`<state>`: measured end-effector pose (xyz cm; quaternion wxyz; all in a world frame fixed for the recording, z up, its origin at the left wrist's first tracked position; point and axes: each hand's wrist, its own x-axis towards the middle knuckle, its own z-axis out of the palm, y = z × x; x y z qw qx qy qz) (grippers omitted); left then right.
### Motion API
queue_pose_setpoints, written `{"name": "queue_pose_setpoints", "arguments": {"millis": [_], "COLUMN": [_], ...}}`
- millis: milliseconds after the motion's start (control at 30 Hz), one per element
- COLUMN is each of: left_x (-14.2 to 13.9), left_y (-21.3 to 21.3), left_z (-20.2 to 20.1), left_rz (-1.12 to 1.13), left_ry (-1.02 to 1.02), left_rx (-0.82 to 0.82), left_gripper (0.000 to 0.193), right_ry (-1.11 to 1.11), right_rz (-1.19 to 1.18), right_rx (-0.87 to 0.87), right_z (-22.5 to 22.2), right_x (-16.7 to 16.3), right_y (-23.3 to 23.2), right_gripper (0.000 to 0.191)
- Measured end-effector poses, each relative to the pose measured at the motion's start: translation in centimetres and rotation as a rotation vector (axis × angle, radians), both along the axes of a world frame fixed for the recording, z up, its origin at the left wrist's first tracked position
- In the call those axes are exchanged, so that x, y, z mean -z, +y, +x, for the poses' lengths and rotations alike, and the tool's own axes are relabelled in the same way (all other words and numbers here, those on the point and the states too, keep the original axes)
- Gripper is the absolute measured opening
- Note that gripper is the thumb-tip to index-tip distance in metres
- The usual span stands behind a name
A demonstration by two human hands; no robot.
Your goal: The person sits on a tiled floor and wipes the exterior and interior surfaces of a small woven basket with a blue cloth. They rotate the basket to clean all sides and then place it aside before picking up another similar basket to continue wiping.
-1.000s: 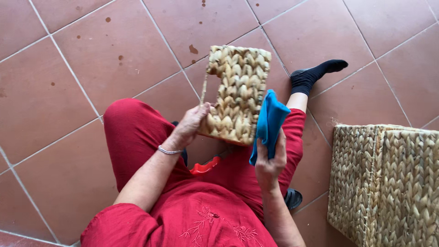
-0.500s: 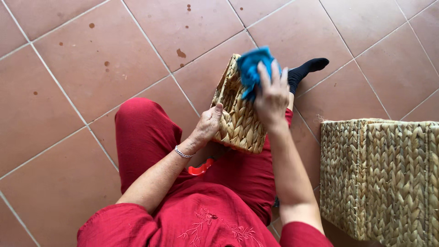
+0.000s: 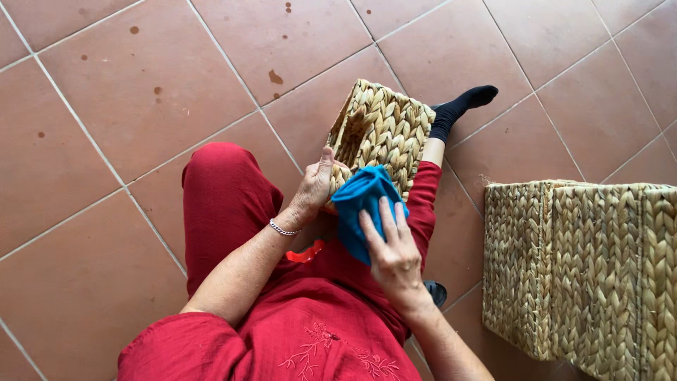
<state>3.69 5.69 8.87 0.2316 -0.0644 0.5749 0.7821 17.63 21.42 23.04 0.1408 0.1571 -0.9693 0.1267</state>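
A small woven basket [image 3: 384,127] is rested on the lap, above the red trousers [image 3: 226,197]. Its near edge is gripped by the left hand [image 3: 314,187], with the thumb up against the side. A blue cloth [image 3: 363,204] is pressed against the basket's near side by the right hand [image 3: 391,254], whose fingers are spread flat over it. A silver bracelet [image 3: 282,228] is worn on the left wrist. A black sock [image 3: 462,106] is seen at 1 o'clock. A bigger woven basket [image 3: 585,268] is stood on the tiled floor [image 3: 106,141] at 3 o'clock, well apart.

Left hand [image 3: 315,185] clasped, right hand [image 3: 392,251] fingers [image 3: 384,215] spread flat
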Motion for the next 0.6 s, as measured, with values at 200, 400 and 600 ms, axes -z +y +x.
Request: {"name": "queue_pose_setpoints", "arguments": {"millis": [200, 400, 600], "left_x": [-0.5, -0.6, 0.4], "left_y": [-0.2, -0.2, -0.5], "left_z": [-0.8, -0.3, -0.5], "left_rz": [-0.026, -0.133, -0.108], "left_ry": [0.045, 0.077, 0.087], "left_rx": [0.025, 0.057, 0.037], "left_gripper": [0.076, 0.069, 0.070], "right_ry": [-0.038, 0.216, 0.219], "right_rz": [-0.009, -0.043, 0.004], "right_rx": [0.054, 0.167, 0.291], "right_z": [-3.9, -16.1, -22.8], "right_x": [0.6, 4.2, 4.1], "right_y": [0.3, 3.7, 3.6], "right_gripper": [0.071, 0.055, 0.053]}}
